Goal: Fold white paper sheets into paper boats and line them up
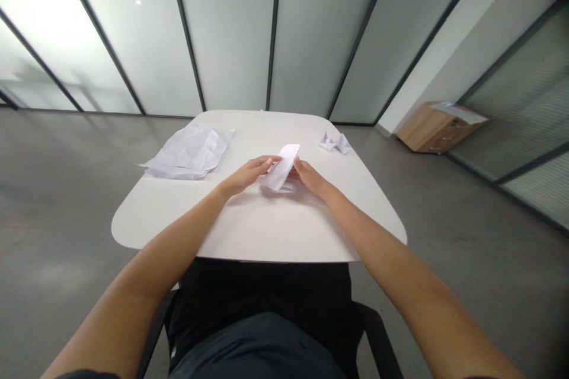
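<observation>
A folded piece of white paper is held a little above the middle of the white table, tilted, with its upper end leaning to the right. My left hand grips its left edge, the fingers laid along the paper and the thumb close to them. On the other side, my right hand is closed on the right edge; some of its fingertips are hidden behind the paper. Beneath the paper lies a shadow and what looks like a lower flap, too small to make out fully.
Creased white sheets lie stacked at the table's left. A small folded paper shape stands near the right edge of the white table. A wooden cabinet is on the floor to the right, and frosted glass panels rise behind.
</observation>
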`<state>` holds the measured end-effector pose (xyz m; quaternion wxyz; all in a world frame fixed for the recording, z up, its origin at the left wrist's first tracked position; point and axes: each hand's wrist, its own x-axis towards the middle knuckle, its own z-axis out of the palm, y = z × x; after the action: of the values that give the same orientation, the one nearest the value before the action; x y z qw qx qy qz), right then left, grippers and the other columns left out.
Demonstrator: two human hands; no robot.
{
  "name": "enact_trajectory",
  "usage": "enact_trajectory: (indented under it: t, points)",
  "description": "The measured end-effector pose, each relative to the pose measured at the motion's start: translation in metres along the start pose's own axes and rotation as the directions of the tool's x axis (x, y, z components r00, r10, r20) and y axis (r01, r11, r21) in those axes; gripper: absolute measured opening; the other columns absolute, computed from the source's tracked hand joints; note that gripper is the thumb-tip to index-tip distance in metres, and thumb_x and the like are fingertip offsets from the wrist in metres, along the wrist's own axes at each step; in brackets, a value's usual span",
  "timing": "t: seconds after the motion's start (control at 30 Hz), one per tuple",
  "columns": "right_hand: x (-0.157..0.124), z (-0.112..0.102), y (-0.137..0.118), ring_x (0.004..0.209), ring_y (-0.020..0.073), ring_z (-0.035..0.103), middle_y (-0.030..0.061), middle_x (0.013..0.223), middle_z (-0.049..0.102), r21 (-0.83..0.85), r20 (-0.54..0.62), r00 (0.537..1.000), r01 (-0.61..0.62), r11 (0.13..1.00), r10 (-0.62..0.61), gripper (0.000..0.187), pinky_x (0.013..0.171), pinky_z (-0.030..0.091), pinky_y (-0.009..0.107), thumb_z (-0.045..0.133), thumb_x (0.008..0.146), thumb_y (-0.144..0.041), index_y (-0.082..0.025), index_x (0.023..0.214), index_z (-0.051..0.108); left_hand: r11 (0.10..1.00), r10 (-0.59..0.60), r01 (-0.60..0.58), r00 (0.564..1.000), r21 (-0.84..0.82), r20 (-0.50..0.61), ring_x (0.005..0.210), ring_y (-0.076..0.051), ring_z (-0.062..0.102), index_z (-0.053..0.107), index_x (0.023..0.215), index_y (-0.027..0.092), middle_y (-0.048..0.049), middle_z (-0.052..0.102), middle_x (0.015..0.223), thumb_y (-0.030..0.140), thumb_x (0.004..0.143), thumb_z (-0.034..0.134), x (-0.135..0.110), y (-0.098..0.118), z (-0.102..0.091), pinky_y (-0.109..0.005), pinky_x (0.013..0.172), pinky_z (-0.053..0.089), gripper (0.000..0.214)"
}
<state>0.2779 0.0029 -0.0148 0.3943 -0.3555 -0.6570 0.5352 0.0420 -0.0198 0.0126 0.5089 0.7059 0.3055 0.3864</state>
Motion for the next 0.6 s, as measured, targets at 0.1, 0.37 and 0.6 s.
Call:
enact_trajectory:
  t: [0.1, 0.37, 0.6]
  points:
    - [-0.001, 0.002, 0.002, 0.108, 0.0330, 0.074, 0.0116, 0.109, 0.081, -0.040, -0.037, 0.999, -0.004, 0.999, 0.002, 0.069, 0.103, 0.057, 0.050, 0.077, 0.078, -0.076, -0.017, 0.114, 0.078, 0.995, 0.023, -0.027, 0.998, 0.094, 0.050, 0.146, -0.032, 0.050, 0.075, 0.132, 0.024, -0.0101, 0.057, 0.157, 0.066, 0.098, 0.059, -0.001, 0.001, 0.001, -0.042, 0.113, 0.046, 0.057]
    - [-0.008, 0.003, -0.013, 0.101, 0.0354, 0.078, 0.0096, 0.103, 0.082, 0.229, -0.148, 0.983, -0.076, 0.970, 0.112, 0.042, 0.096, 0.061, 0.054, 0.074, 0.075, -0.036, -0.019, 0.114, 0.074, 0.997, -0.055, 0.031, 0.940, -0.078, -0.338, 0.131, -0.023, 0.061, 0.063, 0.141, 0.025, -0.0097, 0.064, 0.146, 0.054, 0.096, 0.065, 0.014, -0.030, -0.016, -0.037, 0.108, 0.051, 0.053]
    - [-0.014, -0.011, -0.025, 0.113, 0.0392, 0.075, 0.0142, 0.113, 0.081, 0.213, -0.141, 0.982, -0.094, 0.973, 0.126, 0.055, 0.106, 0.055, 0.062, 0.056, 0.080, -0.037, -0.014, 0.129, 0.067, 0.938, -0.210, 0.144, 0.960, -0.316, -0.185, 0.122, -0.025, 0.067, 0.063, 0.137, 0.028, -0.0111, 0.069, 0.137, 0.065, 0.089, 0.073, 0.009, -0.027, -0.020, -0.036, 0.096, 0.057, 0.061]
